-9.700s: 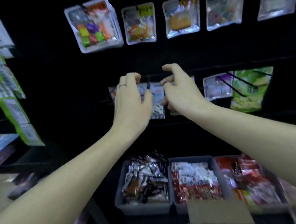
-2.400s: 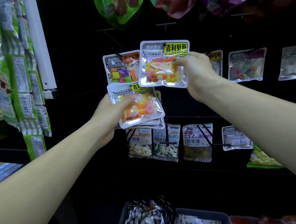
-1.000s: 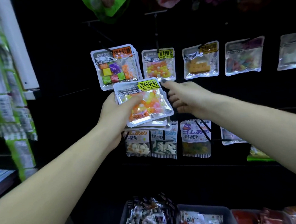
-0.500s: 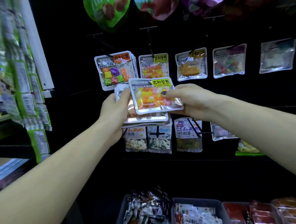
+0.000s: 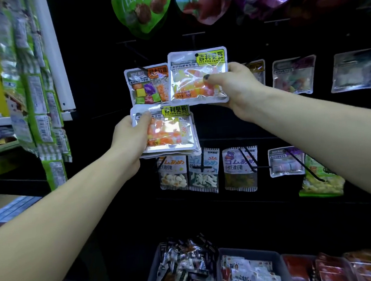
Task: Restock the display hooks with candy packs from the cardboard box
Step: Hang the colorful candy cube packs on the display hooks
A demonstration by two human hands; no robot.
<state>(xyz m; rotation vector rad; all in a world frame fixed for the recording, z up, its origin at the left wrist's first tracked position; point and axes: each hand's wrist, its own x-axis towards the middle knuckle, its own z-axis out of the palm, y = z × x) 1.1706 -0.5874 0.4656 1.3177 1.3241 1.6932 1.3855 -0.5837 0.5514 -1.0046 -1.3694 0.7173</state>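
My right hand (image 5: 234, 88) pinches one clear candy pack (image 5: 194, 78) with a yellow label, raised in front of the middle row of hooks, its hang hole near the top. My left hand (image 5: 130, 139) grips a small stack of the same candy packs (image 5: 168, 132) just below and to the left. A pack of coloured cube candies (image 5: 146, 86) hangs on the hook beside the raised pack. The cardboard box is out of view.
More clear packs (image 5: 293, 75) hang to the right, and gummy packs (image 5: 203, 171) on black hooks (image 5: 249, 165) sit in the row below. Large bags (image 5: 142, 9) hang above. Grey bins of wrapped sweets (image 5: 187, 272) stand at the bottom. Green packs (image 5: 34, 102) hang at left.
My right hand took the top pack off the stack in my left hand and lifted it up toward the hook row. The left hand's stack stayed at about the same place.
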